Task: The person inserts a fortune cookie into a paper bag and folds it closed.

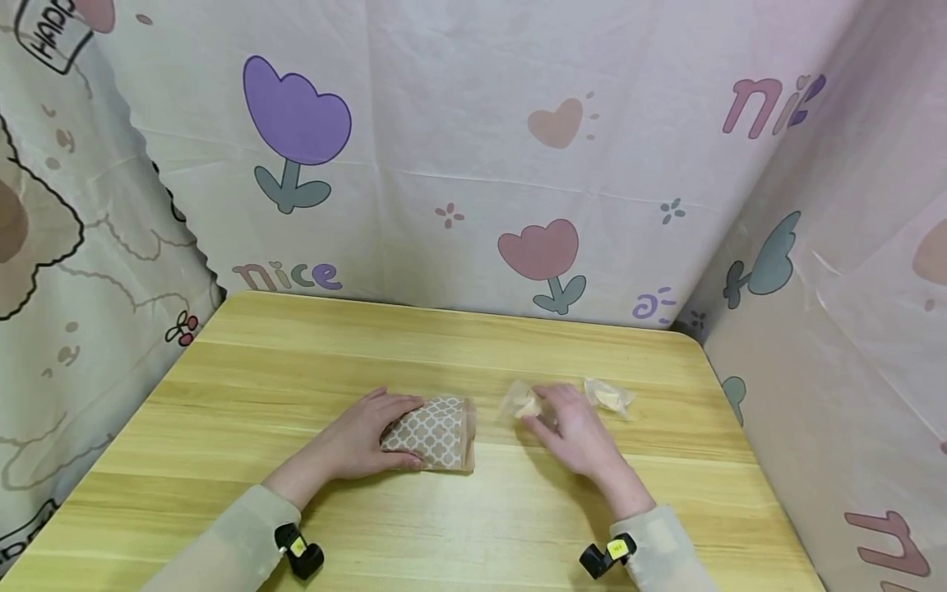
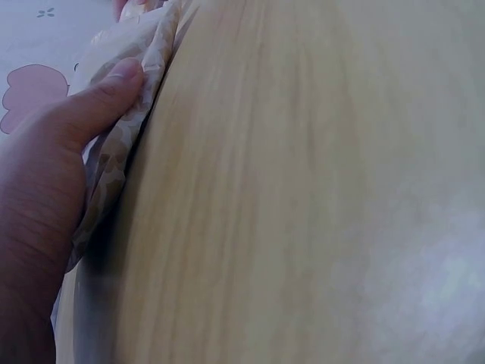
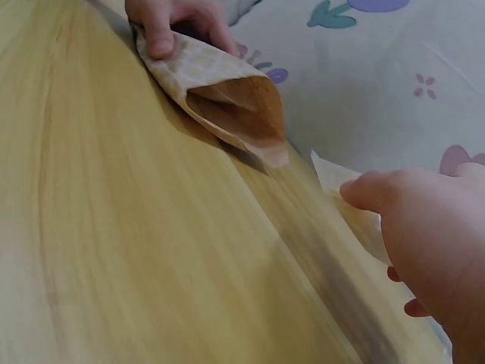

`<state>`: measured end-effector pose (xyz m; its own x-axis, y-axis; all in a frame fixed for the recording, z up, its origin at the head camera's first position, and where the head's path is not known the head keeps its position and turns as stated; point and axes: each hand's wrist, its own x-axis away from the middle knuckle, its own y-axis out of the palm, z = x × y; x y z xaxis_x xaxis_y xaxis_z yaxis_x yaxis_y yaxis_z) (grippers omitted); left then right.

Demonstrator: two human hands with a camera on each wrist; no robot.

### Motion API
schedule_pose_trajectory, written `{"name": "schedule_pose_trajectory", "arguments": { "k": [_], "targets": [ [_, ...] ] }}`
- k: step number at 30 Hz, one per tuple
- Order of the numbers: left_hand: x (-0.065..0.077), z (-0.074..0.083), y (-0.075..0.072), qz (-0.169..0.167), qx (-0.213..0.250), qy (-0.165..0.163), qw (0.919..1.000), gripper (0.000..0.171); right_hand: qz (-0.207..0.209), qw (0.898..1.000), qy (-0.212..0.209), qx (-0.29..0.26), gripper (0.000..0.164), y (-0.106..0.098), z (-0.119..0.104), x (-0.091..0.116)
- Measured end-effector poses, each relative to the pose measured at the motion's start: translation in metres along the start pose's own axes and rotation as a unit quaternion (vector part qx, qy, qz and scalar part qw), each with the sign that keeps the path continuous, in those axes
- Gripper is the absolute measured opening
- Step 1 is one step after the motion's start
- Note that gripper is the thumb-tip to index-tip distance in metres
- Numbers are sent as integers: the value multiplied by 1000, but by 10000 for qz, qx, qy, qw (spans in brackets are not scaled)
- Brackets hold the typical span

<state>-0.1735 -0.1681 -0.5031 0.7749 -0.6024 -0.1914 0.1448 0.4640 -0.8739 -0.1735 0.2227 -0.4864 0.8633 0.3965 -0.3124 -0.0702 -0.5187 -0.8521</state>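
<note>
A brown paper bag (image 1: 436, 433) with a white lattice print lies on the table, its open mouth (image 3: 239, 106) toward the right. My left hand (image 1: 367, 436) grips the bag's closed end, thumb on the near edge and fingers on the far edge. In the left wrist view, the thumb (image 2: 114, 95) presses along the bag's side. My right hand (image 1: 573, 427) pinches a small clear-wrapped packet (image 1: 524, 403) with pale yellowish contents, held to the right of the bag's mouth. A second similar packet (image 1: 609, 397) lies just beyond the right hand.
The wooden table (image 1: 473, 534) has rounded far corners. A printed white curtain (image 1: 444, 123) with tulips and hearts hangs behind it, and more printed cloth (image 1: 851, 370) hangs at the right side. Black wrist cameras (image 1: 299, 552) sit at both sleeves.
</note>
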Motion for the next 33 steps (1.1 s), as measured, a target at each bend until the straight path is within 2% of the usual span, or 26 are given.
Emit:
{"name": "schedule_pose_trajectory", "arguments": {
  "k": [7,15,26,33],
  "targets": [
    [0,0,0,-39,-6,-46,10000,98,-336,9984,-458,30,58,11,-21,-4],
    [1,0,0,-11,-55,-26,10000,99,-552,9958,-724,59,56,25,-39,-8],
    [0,-2,2,40,-72,45,10000,98,-987,9907,-925,149,60,37,-50,-15],
    [0,-1,2,42,-48,26,10000,98,-968,9913,-887,85,60,48,-59,-22]
  ]
}}
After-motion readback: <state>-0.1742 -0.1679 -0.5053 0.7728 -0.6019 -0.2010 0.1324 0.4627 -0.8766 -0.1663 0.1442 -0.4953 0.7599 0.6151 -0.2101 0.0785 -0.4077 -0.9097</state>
